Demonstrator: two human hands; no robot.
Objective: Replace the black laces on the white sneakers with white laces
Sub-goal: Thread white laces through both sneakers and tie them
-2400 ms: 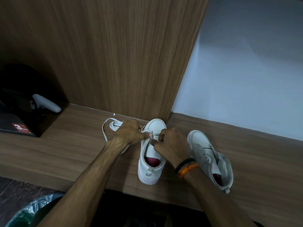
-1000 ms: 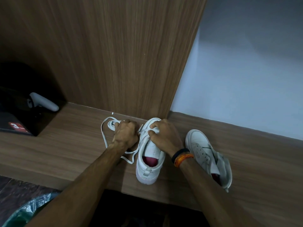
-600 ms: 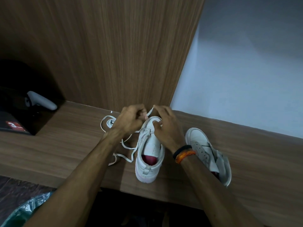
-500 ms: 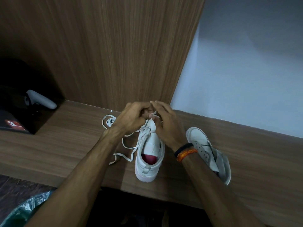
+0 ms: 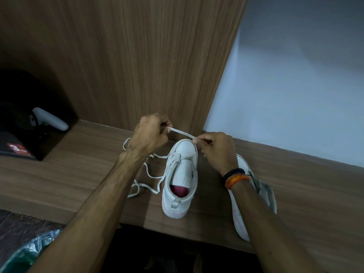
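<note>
Lace (image 5: 182, 133) is pinched in both my hands. My left hand (image 5: 150, 133) holds one bit between thumb and fingers, and my right hand (image 5: 217, 149) pinches it a little further along, so a short piece is pulled tight between them, up over the toe of the shoe (image 5: 180, 175).

The shoe stands on the wood shelf (image 5: 78, 170), toe pointing away from me. The rest of the lace lies in loose loops on the shelf, on the left of the shoe. It goes through only the holes near the toe, so I think I am at the start of lacing this one. Next I should poke the tip into the next hole up and pull it through.

The other shoe (image 5: 254, 194) lies on the right, partly behind my right arm. I cannot see the lace tip or the next holes well. I see no black laces.
</note>
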